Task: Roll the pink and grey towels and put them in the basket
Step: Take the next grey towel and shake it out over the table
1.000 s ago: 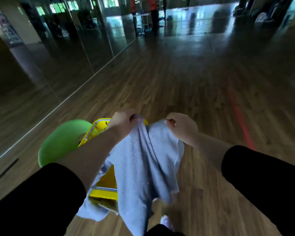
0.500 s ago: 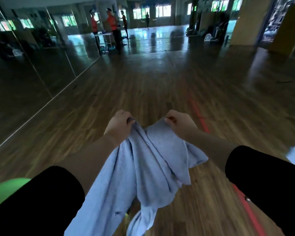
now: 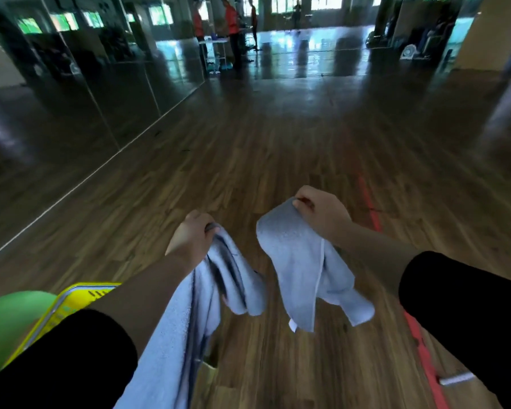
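I hold the grey towel (image 3: pixel 301 270) in the air over the wooden floor with both hands. My left hand (image 3: pixel 189 237) grips one bunched end, which hangs down along my left forearm. My right hand (image 3: pixel 322 211) pinches another corner, higher and further right, and that part droops in folds. The stretch of towel between the two hands sags low. The yellow basket (image 3: pixel 71 302) shows at the lower left, mostly hidden behind my left arm. No pink towel is in view.
A green rounded object (image 3: pixel 9 326) sits beside the basket at the far left. Mirror wall (image 3: pixel 71 113) runs along the left. A red floor line (image 3: pixel 419 335) passes on the right, with a small metal object (image 3: pixel 455 379) near it. Several people stand far off.
My hands have moved apart, spreading the grey towel; the right hand went up and right. The view dropped a little, so the yellow basket shows again at lower left.
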Demonstrator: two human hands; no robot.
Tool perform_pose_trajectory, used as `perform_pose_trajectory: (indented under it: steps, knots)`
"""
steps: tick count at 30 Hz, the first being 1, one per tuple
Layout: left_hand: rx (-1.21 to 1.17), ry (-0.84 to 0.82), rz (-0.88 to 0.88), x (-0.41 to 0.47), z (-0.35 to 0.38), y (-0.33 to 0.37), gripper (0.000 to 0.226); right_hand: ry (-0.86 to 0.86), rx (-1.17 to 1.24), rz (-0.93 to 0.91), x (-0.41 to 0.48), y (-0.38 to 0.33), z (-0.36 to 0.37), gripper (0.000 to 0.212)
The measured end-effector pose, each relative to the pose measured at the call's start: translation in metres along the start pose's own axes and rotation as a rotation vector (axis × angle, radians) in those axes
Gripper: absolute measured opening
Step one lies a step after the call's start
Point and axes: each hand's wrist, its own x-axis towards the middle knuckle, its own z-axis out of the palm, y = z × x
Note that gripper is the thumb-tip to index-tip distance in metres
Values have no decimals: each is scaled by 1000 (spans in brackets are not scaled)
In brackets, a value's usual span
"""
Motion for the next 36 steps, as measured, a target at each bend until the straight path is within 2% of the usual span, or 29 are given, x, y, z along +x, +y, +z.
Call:
perform_pose_trajectory:
  steps: [6,18,21,24,30,36]
  knots:
    - [118,121,-172,-41,-25,-8,11,-27,62,-197,15,-8,11,13]
    - [298,326,-428,-170,-111,-34,7,-126,221,-345,-5,-80,61,12]
    - [317,431,-481,-196,-132,-32,7,-164,236,-378,-14,-99,73,13]
    - [354,522,-486,-208,-161,-26,12,-165,240,-414,-21,-117,79,13]
    - [493,519,-461,-215,-238,-35,21,-173,229,-382,-28,-157,89,11]
    - [498,513,-425,-220,-281,-51,19,-146,215,-408,-34,-191,97,15]
